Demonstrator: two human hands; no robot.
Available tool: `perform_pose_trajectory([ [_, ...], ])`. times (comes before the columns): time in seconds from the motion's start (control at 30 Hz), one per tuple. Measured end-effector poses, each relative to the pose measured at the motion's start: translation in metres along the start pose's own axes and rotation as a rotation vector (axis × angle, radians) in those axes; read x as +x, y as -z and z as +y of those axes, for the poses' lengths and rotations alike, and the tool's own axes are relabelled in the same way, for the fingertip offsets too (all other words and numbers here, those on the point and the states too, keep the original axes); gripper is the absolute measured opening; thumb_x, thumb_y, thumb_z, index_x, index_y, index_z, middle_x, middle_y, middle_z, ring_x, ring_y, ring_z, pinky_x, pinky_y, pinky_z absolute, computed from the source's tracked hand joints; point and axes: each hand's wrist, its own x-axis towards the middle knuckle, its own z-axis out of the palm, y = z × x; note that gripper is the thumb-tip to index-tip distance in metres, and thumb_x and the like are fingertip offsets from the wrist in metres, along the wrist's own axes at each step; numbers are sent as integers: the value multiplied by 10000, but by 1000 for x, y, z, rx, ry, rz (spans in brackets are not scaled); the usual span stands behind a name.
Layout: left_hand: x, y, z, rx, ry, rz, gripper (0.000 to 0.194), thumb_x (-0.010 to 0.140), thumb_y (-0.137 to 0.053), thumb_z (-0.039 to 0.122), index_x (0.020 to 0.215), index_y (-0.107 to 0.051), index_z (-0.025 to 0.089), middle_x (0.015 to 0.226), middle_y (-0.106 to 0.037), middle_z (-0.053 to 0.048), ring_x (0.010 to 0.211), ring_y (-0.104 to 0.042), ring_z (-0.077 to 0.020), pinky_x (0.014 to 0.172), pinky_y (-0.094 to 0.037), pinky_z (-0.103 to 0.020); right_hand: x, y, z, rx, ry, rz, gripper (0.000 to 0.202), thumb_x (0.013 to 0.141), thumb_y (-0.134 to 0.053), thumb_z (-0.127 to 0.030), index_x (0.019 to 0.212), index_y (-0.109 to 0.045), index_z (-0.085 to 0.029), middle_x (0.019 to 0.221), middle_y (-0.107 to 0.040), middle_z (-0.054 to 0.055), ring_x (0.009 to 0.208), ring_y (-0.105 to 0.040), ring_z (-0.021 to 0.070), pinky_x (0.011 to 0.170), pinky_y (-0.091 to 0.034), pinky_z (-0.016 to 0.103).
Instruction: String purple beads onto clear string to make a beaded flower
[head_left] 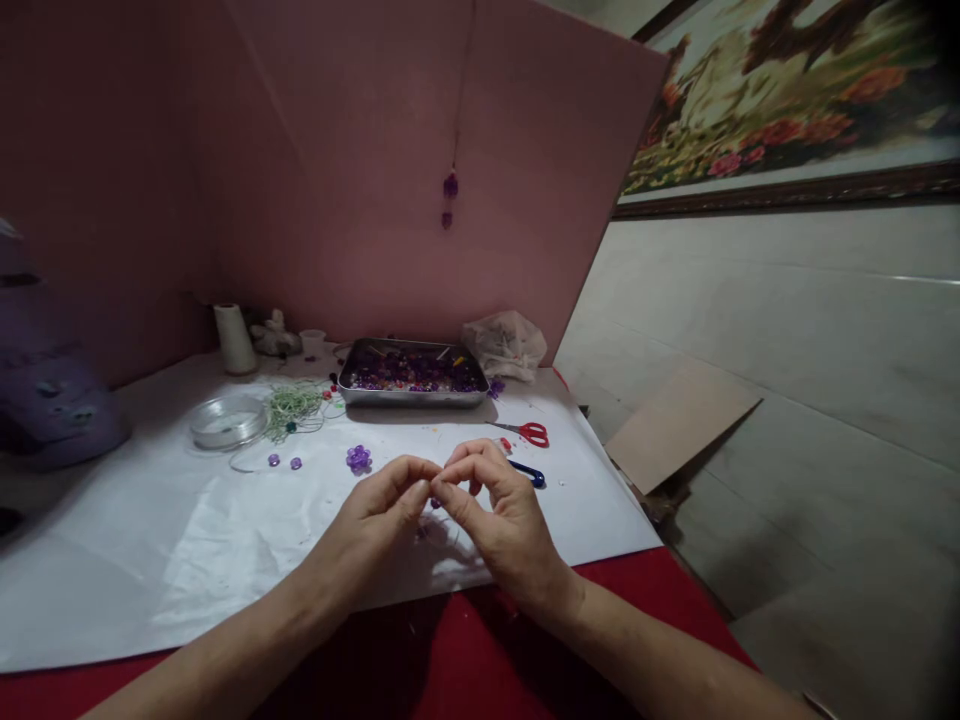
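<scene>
My left hand (379, 515) and my right hand (499, 515) meet fingertip to fingertip over the white paper sheet (150, 540). Both pinch something tiny between thumb and forefinger, and a bit of purple shows just under the fingertips. What it is I cannot make out; it may be a bead on thin thread. A small cluster of purple beads (358, 458) lies on the paper just beyond my left hand. Red-handled scissors (529, 432) and a blue-handled tool (529, 472) lie just behind my right hand.
A metal tray (411, 396) of purple beads stands at the back. Left of it lie tangled green thread (294, 408), a clear spool (227, 420), two loose beads (285, 462) and a white cone (234, 340). A pink board (360, 150) backs the table; beads hang from a string (450, 198).
</scene>
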Motion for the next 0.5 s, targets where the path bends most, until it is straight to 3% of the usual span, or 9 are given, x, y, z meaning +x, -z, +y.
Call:
perform_pose_trajectory([
  [0.07, 2, 1, -7, -121, 42, -80, 141, 768, -594, 313, 844, -603, 196, 698, -617, 11, 657, -526, -145, 633, -390, -259, 4, 1, 2, 199, -99, 19, 78, 768, -633, -210, 694, -632, -186, 877, -562, 24, 873, -517, 158, 809, -391, 303],
  [0.2, 3, 2, -13, -131, 130, -32, 115, 730, -642, 272, 787, -620, 174, 609, -606, 11, 582, -503, -119, 576, -374, -241, 15, 9, -2, 781, -343, 16, 55, 779, -617, -225, 765, -593, -177, 993, -614, 45, 890, -569, 154, 846, -417, 329],
  [0.27, 4, 4, -10, -209, 199, -1, 134, 711, -660, 271, 793, -610, 177, 584, -592, 18, 554, -504, -116, 541, -364, -236, 21, 15, -4, 939, -374, 21, 66, 779, -617, -206, 756, -563, -175, 882, -639, 32, 750, -580, 118, 751, -450, 288],
  [0.37, 5, 10, -4, -312, 255, 42, 163, 713, -660, 268, 839, -602, 182, 600, -578, 30, 519, -481, -94, 507, -338, -217, 28, 25, -1, 971, -315, 53, 88, 795, -598, -166, 728, -543, -174, 675, -592, -25, 517, -467, 56, 568, -410, 208],
  [0.5, 7, 17, 6, -306, 202, 80, 135, 749, -626, 262, 856, -602, 183, 593, -562, 35, 549, -467, -91, 532, -339, -211, 31, 30, 6, 878, -291, 77, 72, 803, -580, -162, 734, -562, -171, 679, -607, -15, 556, -497, 71, 583, -396, 219],
])
